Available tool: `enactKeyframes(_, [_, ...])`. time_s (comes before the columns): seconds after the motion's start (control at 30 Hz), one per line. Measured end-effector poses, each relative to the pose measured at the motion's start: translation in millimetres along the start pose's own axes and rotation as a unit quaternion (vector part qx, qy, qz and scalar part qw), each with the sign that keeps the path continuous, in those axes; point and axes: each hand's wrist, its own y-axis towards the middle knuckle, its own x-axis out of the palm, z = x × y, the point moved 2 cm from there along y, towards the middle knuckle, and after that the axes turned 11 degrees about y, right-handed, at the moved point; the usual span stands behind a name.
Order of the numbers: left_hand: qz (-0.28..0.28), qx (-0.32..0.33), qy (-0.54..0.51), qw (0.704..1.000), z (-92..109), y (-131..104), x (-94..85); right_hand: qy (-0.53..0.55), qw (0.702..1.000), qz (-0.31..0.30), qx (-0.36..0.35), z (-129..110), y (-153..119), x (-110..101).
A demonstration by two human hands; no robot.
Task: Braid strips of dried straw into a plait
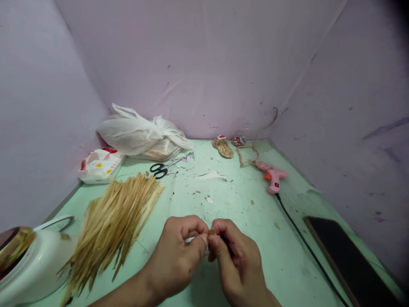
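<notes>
My left hand [182,249] and my right hand [235,256] meet low in the middle of the view, both with fingers pinched. Between the fingertips shows a small bit of brown dried fibre strip [212,232]; the fingers cover most of it. To the left of my left hand lies a bundle of flat, straw-coloured dried strips [116,221], fanned out on the pale green table [179,200].
Black-handled scissors [160,170], a tissue pack [101,166] and a knotted white plastic bag [140,134] lie back left. Woven miniature slippers [223,147], a beaded piece [238,141] and a braided outline [242,157] are farther back. A pink glue gun [271,175], its cord, and a phone [348,260] lie right. A white container [47,264] stands left.
</notes>
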Motion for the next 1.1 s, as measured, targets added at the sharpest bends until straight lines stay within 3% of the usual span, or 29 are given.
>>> enactKeyframes(0.13, [-0.039, -0.061, -0.116, 0.991, 3.5, -3.1, 1.7, -0.014, 0.997, 0.048, -0.062, -4.1, -3.0, 2.8])
enactKeyframes(0.2, [-0.030, -0.046, -0.077, 0.996, 7.2, -6.3, 2.2, -0.031, 0.994, 0.076, -0.074, -5.8, -4.8, 1.7])
enactKeyframes(0.3, [0.036, 0.039, 0.106, 0.993, 11.5, -8.0, 0.4, -0.037, 0.995, 0.091, -0.034, -6.5, -9.9, -6.6])
enactKeyframes(0.37, [0.108, 0.067, 0.194, 0.973, 10.2, -4.1, -5.4, -0.003, 0.999, 0.033, 0.039, -3.7, -14.5, -11.8])
enactKeyframes(0.43, [0.210, 0.041, 0.222, 0.951, 6.5, 2.6, -17.4, 0.049, 0.991, -0.059, 0.108, 1.0, -18.2, -11.5])
enactKeyframes(0.5, [0.293, 0.040, 0.252, 0.922, 6.2, 9.7, -32.1, 0.090, 0.984, -0.079, 0.134, 5.9, -16.8, -6.9])
enactKeyframes(0.53, [0.319, 0.071, 0.287, 0.900, 8.6, 13.6, -39.4, 0.143, 0.975, -0.063, 0.161, 9.0, -13.8, -3.1])
enactKeyframes(0.6, [0.368, 0.115, 0.385, 0.839, 14.0, 23.5, -55.1, 0.207, 0.958, -0.025, 0.197, 14.3, -4.2, 5.6])
enactKeyframes(0.67, [0.403, 0.093, 0.491, 0.767, 14.7, 39.9, -73.9, 0.324, 0.903, 0.025, 0.280, 20.4, 5.8, 12.4])
enactKeyframes(0.73, [0.385, 0.032, 0.566, 0.728, 7.4, 63.2, -94.8, 0.408, 0.847, 0.053, 0.337, 25.2, 13.4, 14.8])
enactKeyframes(0.8, [0.325, -0.018, 0.625, 0.709, -4.9, 87.1, -112.6, 0.438, 0.825, 0.067, 0.351, 29.2, 17.9, 12.8])
enactKeyframes(0.9, [0.323, -0.043, 0.639, 0.697, -17.9, 103.7, -123.9, 0.461, 0.809, 0.094, 0.351, 35.1, 20.2, 8.3])
enactKeyframes(0.97, [0.345, -0.031, 0.622, 0.702, -18.3, 97.7, -115.4, 0.475, 0.800, 0.110, 0.351, 38.0, 21.0, 7.3])
enactKeyframes(1.0, [0.357, -0.012, 0.594, 0.721, -16.2, 90.3, -106.7, 0.479, 0.796, 0.116, 0.351, 39.0, 21.4, 7.4])
enactKeyframes(1.03, [0.350, 0.023, 0.547, 0.760, -13.4, 81.8, -95.2, 0.480, 0.796, 0.121, 0.350, 39.7, 21.7, 7.8])
enactKeyframes(1.1, [0.291, 0.053, 0.408, 0.864, -9.5, 64.2, -68.8, 0.472, 0.802, 0.123, 0.345, 40.4, 21.7, 9.0])
